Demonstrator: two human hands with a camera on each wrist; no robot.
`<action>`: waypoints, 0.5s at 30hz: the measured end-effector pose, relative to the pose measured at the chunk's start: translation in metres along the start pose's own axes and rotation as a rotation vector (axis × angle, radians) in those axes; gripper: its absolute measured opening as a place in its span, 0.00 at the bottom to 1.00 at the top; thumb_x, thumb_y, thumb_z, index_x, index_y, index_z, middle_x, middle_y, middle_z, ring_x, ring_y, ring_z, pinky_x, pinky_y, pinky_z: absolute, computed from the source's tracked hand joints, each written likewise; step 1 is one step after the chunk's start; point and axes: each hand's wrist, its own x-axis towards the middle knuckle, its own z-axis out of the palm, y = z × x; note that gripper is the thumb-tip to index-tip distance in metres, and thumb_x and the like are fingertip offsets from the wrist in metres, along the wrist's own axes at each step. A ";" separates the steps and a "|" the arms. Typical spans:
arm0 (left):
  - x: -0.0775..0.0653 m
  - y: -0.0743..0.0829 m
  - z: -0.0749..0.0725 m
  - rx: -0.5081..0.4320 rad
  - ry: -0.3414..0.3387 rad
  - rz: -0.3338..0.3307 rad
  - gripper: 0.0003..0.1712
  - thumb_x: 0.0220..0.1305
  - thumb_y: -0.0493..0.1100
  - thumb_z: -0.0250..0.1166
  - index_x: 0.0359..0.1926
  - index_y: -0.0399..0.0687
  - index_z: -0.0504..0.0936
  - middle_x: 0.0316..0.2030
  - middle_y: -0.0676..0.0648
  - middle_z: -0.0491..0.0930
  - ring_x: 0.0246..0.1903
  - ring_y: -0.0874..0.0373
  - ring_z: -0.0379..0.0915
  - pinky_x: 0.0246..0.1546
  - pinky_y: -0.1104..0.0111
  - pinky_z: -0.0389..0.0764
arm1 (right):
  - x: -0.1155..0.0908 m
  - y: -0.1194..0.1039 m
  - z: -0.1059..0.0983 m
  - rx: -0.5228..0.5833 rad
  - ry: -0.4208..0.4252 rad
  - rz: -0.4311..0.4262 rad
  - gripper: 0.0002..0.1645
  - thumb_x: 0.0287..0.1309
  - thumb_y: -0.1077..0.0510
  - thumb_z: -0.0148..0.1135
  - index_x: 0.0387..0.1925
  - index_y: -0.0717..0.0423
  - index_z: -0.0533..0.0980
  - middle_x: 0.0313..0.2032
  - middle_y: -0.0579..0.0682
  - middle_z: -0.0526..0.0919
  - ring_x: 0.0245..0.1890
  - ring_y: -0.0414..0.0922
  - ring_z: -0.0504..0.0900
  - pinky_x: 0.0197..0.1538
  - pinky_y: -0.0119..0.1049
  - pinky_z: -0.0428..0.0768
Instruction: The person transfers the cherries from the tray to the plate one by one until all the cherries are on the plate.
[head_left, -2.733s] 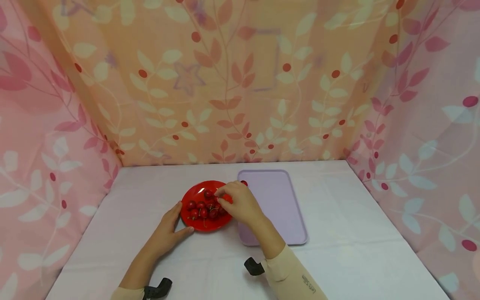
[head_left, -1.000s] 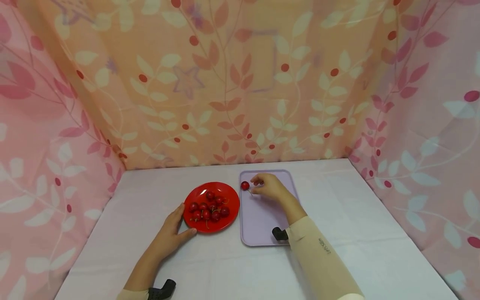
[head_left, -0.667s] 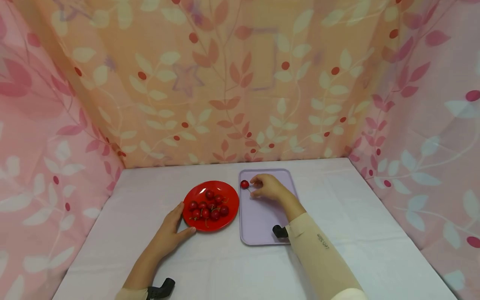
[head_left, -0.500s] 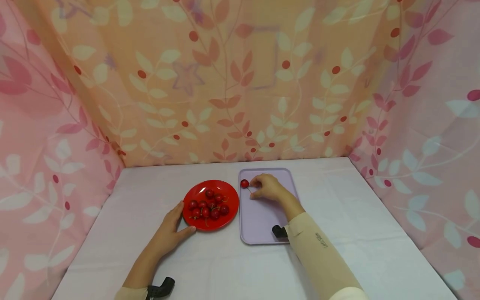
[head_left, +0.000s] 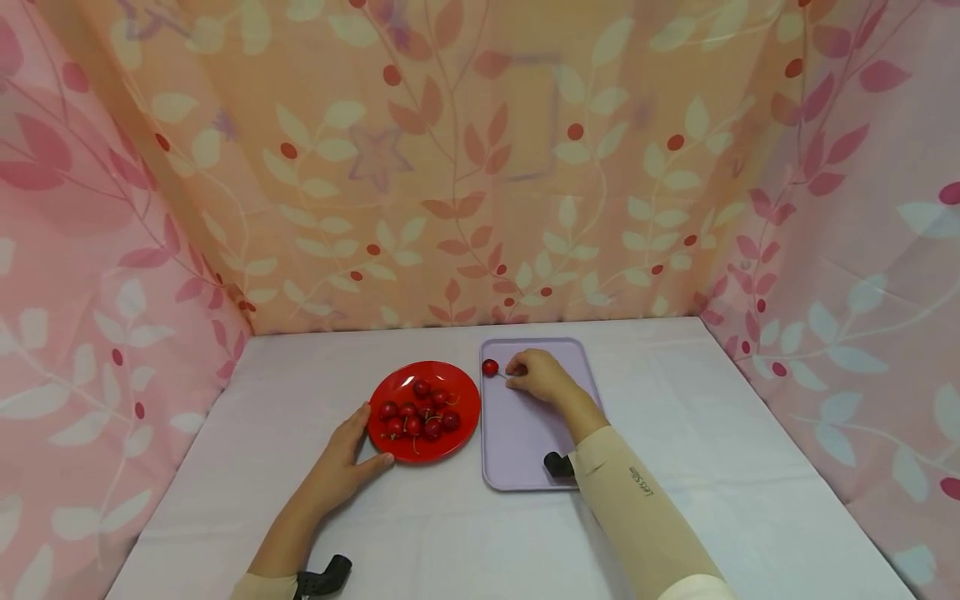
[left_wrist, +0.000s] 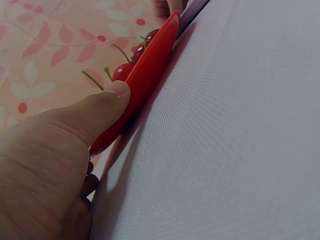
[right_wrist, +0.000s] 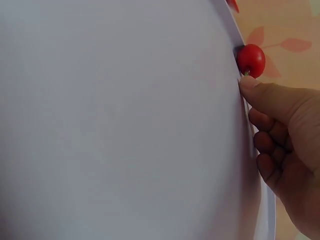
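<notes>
In the head view my left hand [head_left: 341,467] rests against the left side of a red plate [head_left: 461,437], its thumb and fingers spread along the rim. The left wrist view shows the thumb [left_wrist: 107,107] over the plate's edge. Several dark red cherries [head_left: 412,426] with green stems lie on the plate. My right hand [head_left: 547,382] is over a lilac tray [head_left: 517,458], pinching the stem of a single cherry [head_left: 490,367] near the tray's upper left corner. Up close in the right wrist view, thumb and fingertips meet just below that cherry [right_wrist: 251,60].
A white cloth covers the table [head_left: 420,533], with the tray standing right beside the plate. Floral curtains [head_left: 465,167] hang behind and on both sides. Each wrist carries a black camera mount [head_left: 326,577].
My right hand has moved from the plate to the tray, and its thumb and fingers have closed on the cherry's stem, which now points right. The left hand stays at the plate.
</notes>
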 end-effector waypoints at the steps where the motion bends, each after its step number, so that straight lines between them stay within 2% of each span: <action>1: 0.000 0.000 0.000 0.000 0.001 0.002 0.61 0.61 0.62 0.72 0.81 0.40 0.49 0.80 0.37 0.49 0.79 0.35 0.43 0.73 0.36 0.54 | 0.000 0.000 0.000 0.006 0.008 0.004 0.09 0.55 0.58 0.76 0.38 0.55 0.85 0.35 0.47 0.87 0.40 0.43 0.83 0.52 0.40 0.81; 10: 0.001 -0.002 0.001 -0.004 0.000 0.010 0.61 0.61 0.63 0.72 0.81 0.41 0.49 0.80 0.37 0.49 0.79 0.35 0.43 0.74 0.37 0.53 | 0.000 0.000 -0.004 0.031 0.030 0.069 0.07 0.53 0.62 0.77 0.34 0.54 0.86 0.31 0.45 0.87 0.35 0.39 0.82 0.45 0.35 0.81; 15: 0.001 -0.003 0.001 0.014 0.003 0.003 0.61 0.61 0.63 0.72 0.81 0.41 0.50 0.80 0.37 0.50 0.79 0.35 0.43 0.74 0.36 0.54 | 0.001 -0.002 -0.006 0.024 0.026 0.066 0.05 0.53 0.62 0.77 0.34 0.54 0.87 0.31 0.45 0.89 0.36 0.39 0.83 0.47 0.37 0.82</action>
